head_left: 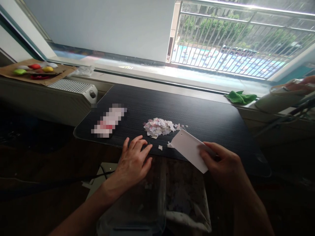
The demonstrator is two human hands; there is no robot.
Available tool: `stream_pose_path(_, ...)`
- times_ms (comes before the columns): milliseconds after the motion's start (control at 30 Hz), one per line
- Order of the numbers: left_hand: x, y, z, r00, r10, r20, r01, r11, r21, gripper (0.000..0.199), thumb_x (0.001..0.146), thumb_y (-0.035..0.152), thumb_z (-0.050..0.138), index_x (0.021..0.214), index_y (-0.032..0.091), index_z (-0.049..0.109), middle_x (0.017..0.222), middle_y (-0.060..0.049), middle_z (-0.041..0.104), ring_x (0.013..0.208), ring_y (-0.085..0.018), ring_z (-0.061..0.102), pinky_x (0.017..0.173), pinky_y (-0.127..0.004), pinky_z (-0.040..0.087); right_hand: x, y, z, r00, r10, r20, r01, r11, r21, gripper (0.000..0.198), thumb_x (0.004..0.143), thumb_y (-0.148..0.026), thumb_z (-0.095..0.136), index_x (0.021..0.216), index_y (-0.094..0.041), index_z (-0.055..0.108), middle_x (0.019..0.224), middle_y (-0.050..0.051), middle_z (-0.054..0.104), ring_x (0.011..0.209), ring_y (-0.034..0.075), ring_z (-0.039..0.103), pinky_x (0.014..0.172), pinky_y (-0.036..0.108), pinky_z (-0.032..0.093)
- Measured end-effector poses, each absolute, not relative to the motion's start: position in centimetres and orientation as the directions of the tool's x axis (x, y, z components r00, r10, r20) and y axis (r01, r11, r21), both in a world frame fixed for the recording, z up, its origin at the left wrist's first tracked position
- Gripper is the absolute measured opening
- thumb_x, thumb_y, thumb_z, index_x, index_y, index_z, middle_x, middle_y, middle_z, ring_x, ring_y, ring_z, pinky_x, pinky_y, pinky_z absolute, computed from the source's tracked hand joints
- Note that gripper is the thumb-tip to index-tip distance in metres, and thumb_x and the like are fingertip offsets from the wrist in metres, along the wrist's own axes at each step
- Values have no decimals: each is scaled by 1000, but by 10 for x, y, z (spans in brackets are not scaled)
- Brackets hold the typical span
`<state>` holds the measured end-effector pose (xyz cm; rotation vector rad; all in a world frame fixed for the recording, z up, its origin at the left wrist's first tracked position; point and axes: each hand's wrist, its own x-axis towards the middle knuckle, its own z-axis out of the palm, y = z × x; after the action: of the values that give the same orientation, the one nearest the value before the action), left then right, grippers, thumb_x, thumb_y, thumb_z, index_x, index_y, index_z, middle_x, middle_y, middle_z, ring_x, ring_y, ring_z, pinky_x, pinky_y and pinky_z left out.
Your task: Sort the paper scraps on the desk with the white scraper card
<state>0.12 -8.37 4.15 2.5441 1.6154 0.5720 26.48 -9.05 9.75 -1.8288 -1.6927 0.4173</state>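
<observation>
My right hand [220, 159] grips a flat white plastic scraper [190, 149] with a small hole near one corner. The scraper's far edge rests by a few paper scraps at the table's near side. A heap of small torn paper pieces [158, 127], white and pinkish, lies on the dark tabletop [197, 111]. Near the table's front edge, left of the loose bits, my left hand [135, 157] is open with its fingers spread and holds nothing. A single scrap [160, 147] lies just right of its fingertips.
Below the front edge are a clear plastic container [133, 213] and a lined bin [187, 203] with scraps. A blurred-out pink item [108, 121] lies at the table's left. A green cloth [240, 97] sits on the sill; a white heater [76, 88] stands left.
</observation>
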Motion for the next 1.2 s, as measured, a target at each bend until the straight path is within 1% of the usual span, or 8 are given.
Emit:
stream_pose_path(167,-1,-85,41,368,889,274,862,-436,257,34,87,21,48,115,14,64,116,-14,60,125,-34,46,106,-65,29,262,-92,101,121,979,166,774,12,-633,20,82,-30,57,90,-21,73,81,2,71,64,16,61,64,28,46)
stream_pose_path(367,-1,-85,41,375,883,282,858,-446,255,33,87,20,47,115,14,64,116,-14,60,124,-34,47,105,-66,30,244,-85,93,-47,991,126,724,121,-679,23,83,-28,55,94,-19,73,87,3,73,72,17,65,65,26,48)
stream_pose_path(667,0,-83,38,399,864,305,848,-475,237,33,87,21,46,113,14,64,114,-15,62,122,-34,49,103,-66,32,298,-82,96,134,979,153,794,-14,-608,26,80,-35,62,99,-21,73,83,4,71,65,18,62,62,30,48)
stream_pose_path(767,5,-83,40,424,847,321,834,-503,226,33,88,21,46,114,13,64,114,-16,62,122,-34,49,102,-66,33,300,-74,93,39,975,220,787,105,-608,21,85,-31,59,96,-21,73,87,3,69,74,18,63,68,29,47)
stream_pose_path(933,6,-82,43,442,836,326,826,-521,214,34,89,22,44,114,14,65,113,-16,62,122,-34,49,102,-66,34,304,-85,94,-134,979,153,731,202,-652,18,89,-28,57,92,-22,73,90,2,68,81,15,63,75,25,46)
stream_pose_path(1033,6,-82,44,447,840,308,827,-519,215,35,89,23,44,115,14,65,114,-16,62,122,-34,48,103,-66,34,315,-94,99,-107,986,128,709,166,-685,16,87,-32,60,87,-22,73,86,2,69,79,16,63,73,24,47)
stream_pose_path(1133,11,-82,44,464,832,304,819,-534,210,35,88,22,44,115,15,65,114,-15,62,122,-34,48,103,-66,33,331,-82,100,64,992,106,710,29,-703,21,82,-38,63,90,-21,71,80,2,70,73,17,63,67,26,49)
stream_pose_path(1200,15,-83,45,486,815,314,805,-558,203,34,88,21,44,115,16,65,114,-15,61,122,-34,48,102,-66,33,342,-63,97,81,997,1,703,-57,-709,27,80,-40,61,93,-19,70,76,2,70,67,17,62,62,27,48)
